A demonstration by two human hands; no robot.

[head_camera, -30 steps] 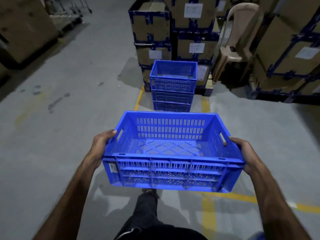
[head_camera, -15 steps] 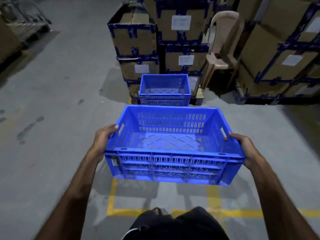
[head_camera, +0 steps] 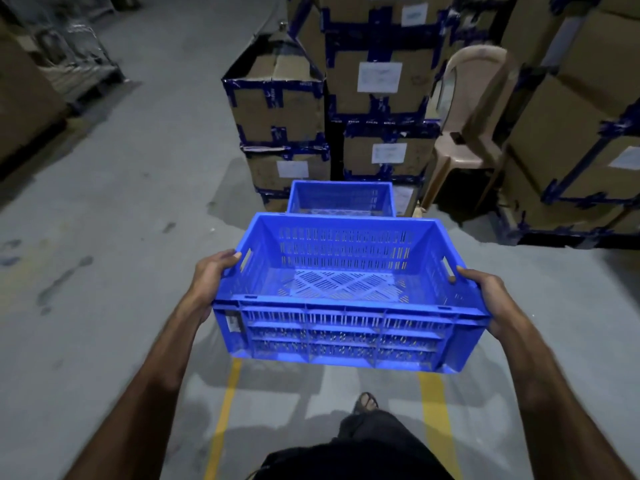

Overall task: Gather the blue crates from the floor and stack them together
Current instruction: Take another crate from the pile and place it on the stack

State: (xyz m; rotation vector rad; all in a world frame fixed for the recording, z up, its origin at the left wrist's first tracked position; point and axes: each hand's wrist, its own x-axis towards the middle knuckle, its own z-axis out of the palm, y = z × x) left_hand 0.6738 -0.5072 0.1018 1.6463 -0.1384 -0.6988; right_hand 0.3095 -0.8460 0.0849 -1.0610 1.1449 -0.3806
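With your left hand (head_camera: 214, 275) and right hand (head_camera: 485, 292) gripping the carried blue crate (head_camera: 346, 306) by its ends, hold it level, square it over the stacked crate (head_camera: 341, 199), then lower it.

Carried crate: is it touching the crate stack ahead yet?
Cannot tell. In the head view the carried crate, gripped by the left hand and right hand, overlaps the crate stack, hiding any gap.

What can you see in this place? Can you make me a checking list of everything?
Surface: grey concrete floor with yellow lines.
Job's things: carried blue crate, empty, held off the floor; blue crate stack beyond it, mostly hidden.
Clutter: nothing seen.
Grips: left hand and right hand hold the carried crate's two ends.
Cables: nothing seen.
Surroundings: taped cardboard boxes with white labels, beige plastic chair.
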